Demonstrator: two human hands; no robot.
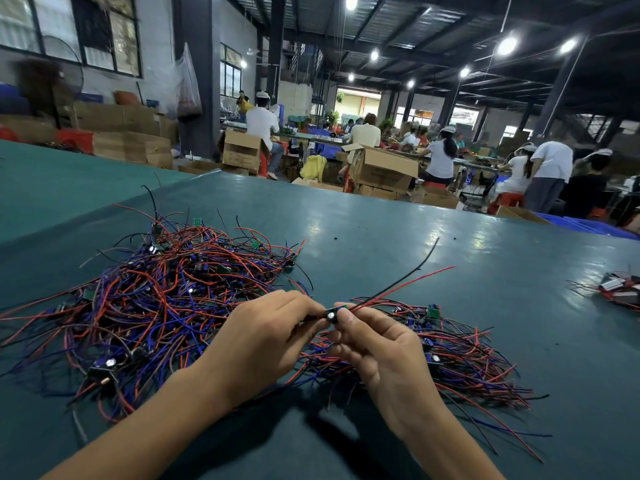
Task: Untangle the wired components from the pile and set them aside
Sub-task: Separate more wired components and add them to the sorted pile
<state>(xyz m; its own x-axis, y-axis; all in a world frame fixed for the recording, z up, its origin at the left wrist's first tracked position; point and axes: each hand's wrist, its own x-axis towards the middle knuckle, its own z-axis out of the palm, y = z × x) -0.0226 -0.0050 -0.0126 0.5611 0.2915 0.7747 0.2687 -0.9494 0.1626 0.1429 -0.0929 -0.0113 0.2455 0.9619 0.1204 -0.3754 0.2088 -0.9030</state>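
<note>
A big tangled pile of red, blue and black wired components lies on the left of the green table. A smaller, flatter heap of the same parts lies to the right, under and behind my right hand. Above the table, between the two heaps, both hands pinch one small wired component with a green board and a black capacitor. My left hand holds its left side, my right hand its right side. Its red and black leads stick up to the right.
A small group of other parts lies at the table's right edge. Beyond the far edge stand cardboard boxes, red stools and several seated people at other benches.
</note>
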